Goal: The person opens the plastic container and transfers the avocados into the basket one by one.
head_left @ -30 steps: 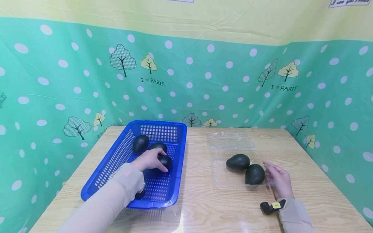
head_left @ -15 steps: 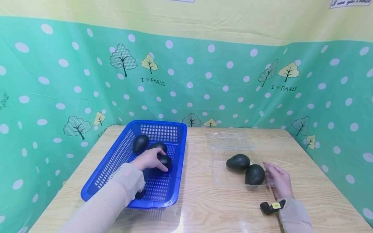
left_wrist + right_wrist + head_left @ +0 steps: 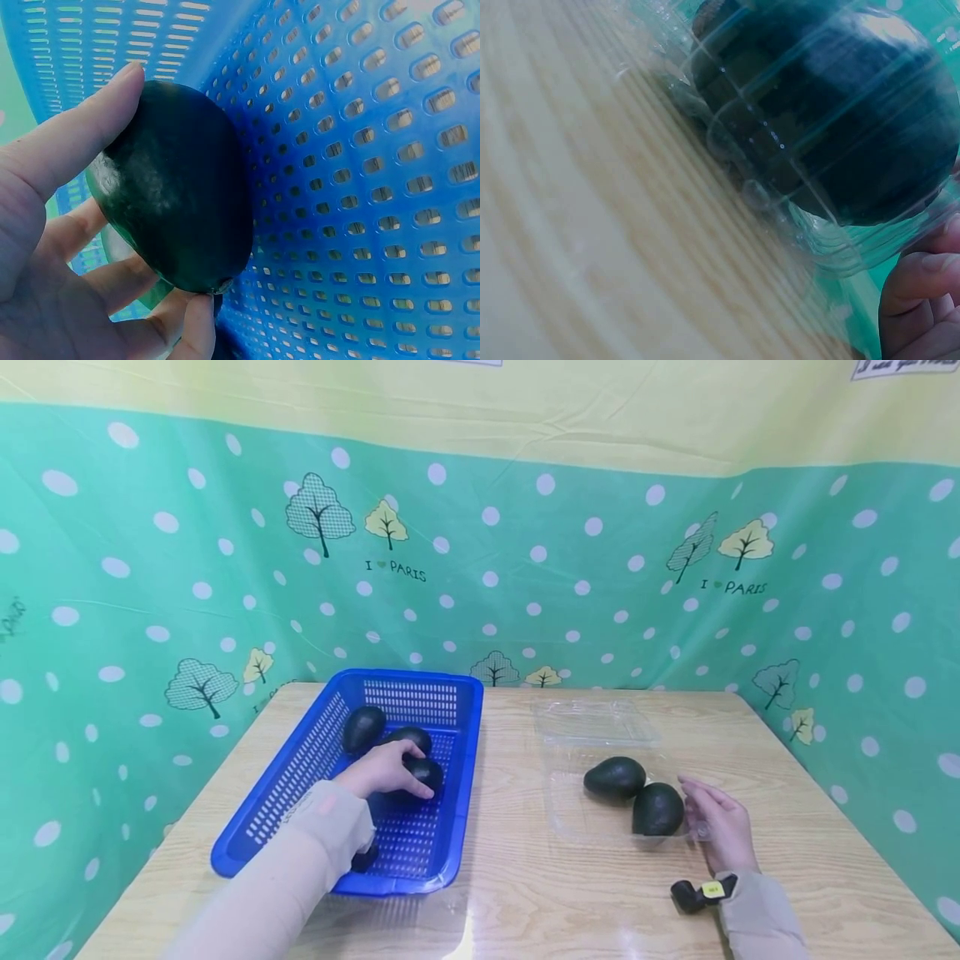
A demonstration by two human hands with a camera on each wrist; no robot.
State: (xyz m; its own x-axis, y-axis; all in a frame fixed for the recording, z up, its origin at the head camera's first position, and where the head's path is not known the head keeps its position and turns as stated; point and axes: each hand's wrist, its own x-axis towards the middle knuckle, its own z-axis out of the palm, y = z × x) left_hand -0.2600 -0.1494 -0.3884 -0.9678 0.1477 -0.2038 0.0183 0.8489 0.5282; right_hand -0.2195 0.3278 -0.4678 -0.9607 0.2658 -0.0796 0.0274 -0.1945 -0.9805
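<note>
In the blue plastic basket (image 3: 468, 760), my left hand (image 3: 382, 770) grips a dark green avocado (image 3: 425, 777). The left wrist view shows the thumb along one side of that avocado (image 3: 176, 187) and the fingers curled under its other side, close to the slotted basket wall (image 3: 375, 165). Two more avocados lie deeper in the basket, one at the back left (image 3: 364, 729) and one just behind my hand (image 3: 414, 741). On the right, my right hand (image 3: 722, 827) holds the side edge of an open clear plastic clamshell container (image 3: 566, 810). Inside it two avocados touch, the left one (image 3: 615, 778) lying sideways and the right one (image 3: 658, 810) nearest my fingers.
The container's clear lid (image 3: 592, 722) is folded back toward the rear of the wooden table (image 3: 517, 877). A green and yellow printed cloth (image 3: 487, 552) hangs behind the table and along its sides. Bare tabletop separates basket from container.
Almost nothing differs. The whole head view shifts very slightly, while both hands and all the avocados keep their places.
</note>
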